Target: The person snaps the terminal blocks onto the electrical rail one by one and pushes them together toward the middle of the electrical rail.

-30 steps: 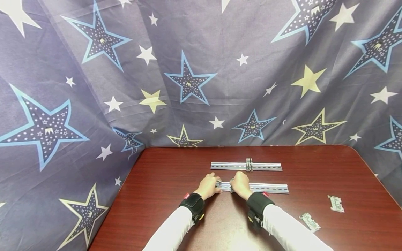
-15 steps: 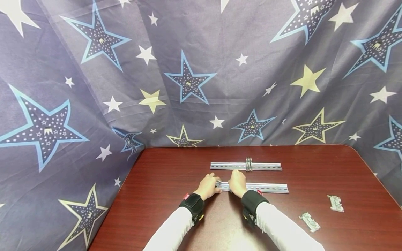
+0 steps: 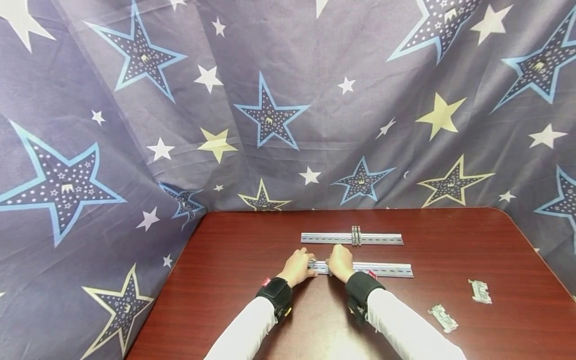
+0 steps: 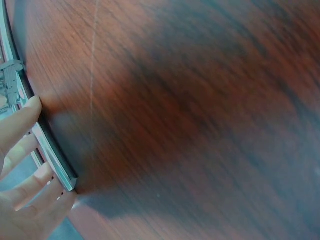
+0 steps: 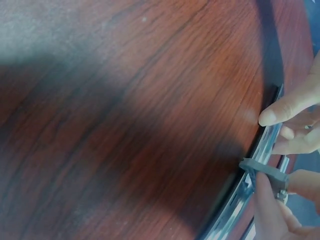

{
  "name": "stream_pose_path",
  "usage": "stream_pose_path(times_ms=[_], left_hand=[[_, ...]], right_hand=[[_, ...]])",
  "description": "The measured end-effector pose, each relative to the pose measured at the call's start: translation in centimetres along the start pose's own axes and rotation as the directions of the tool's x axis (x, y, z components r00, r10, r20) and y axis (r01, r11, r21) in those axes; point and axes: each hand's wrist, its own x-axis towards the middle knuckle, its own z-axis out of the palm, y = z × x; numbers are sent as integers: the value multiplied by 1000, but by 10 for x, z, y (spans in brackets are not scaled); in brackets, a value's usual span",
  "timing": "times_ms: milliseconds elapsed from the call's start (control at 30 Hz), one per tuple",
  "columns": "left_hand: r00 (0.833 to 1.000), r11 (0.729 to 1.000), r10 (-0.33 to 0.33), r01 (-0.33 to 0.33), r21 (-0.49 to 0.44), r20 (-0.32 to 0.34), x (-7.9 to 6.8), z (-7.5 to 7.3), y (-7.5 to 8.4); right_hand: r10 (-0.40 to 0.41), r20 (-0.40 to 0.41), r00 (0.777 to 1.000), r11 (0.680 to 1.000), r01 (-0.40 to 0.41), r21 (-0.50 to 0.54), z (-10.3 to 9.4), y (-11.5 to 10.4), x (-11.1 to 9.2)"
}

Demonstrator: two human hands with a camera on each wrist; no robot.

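Note:
The nearer slotted metal DIN rail [image 3: 382,270] lies flat on the table. My left hand [image 3: 297,267] grips its left end, thumb on the near edge and fingers on the far side, as the left wrist view shows. A short way along, my right hand [image 3: 340,262] pinches a thin grey terminal block [image 5: 267,172] between thumb and fingers. The block stands across the rail, touching it; whether it is clipped on I cannot tell. In the left wrist view the same block [image 4: 10,82] shows at the left edge, beyond the left thumb.
Behind lies a second DIN rail [image 3: 324,238] carrying several upright terminal blocks [image 3: 356,236]. Two loose terminal blocks, one nearer [image 3: 443,318] and one farther [image 3: 480,291], lie flat at the right of the brown table [image 3: 238,240]. A star-patterned cloth [image 3: 288,165] hangs behind.
My right hand has shifted a little left along the nearer rail with the terminal block, then stayed almost still. The left hand keeps its place on the rail's end.

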Motion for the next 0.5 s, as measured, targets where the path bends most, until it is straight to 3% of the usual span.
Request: stream_pose_path(times_ms=[100,200,267,500], left_hand=[[1000,1000,-2,2,1,1,1,0,0],[1000,1000,-2,2,1,3,2,-1,0],[1000,1000,1,-1,0,-1,2,-1,0],[1000,1000,-10,10,-2,7,1,1,-1]], right_hand=[[45,45,998,999,-45,-4,14,8,5],[132,144,981,991,-134,0,-36,-31,-4],[128,147,981,992,-128,-8,-56,-47,-10],[166,235,958,986,-166,-23,-87,-60,-14]])
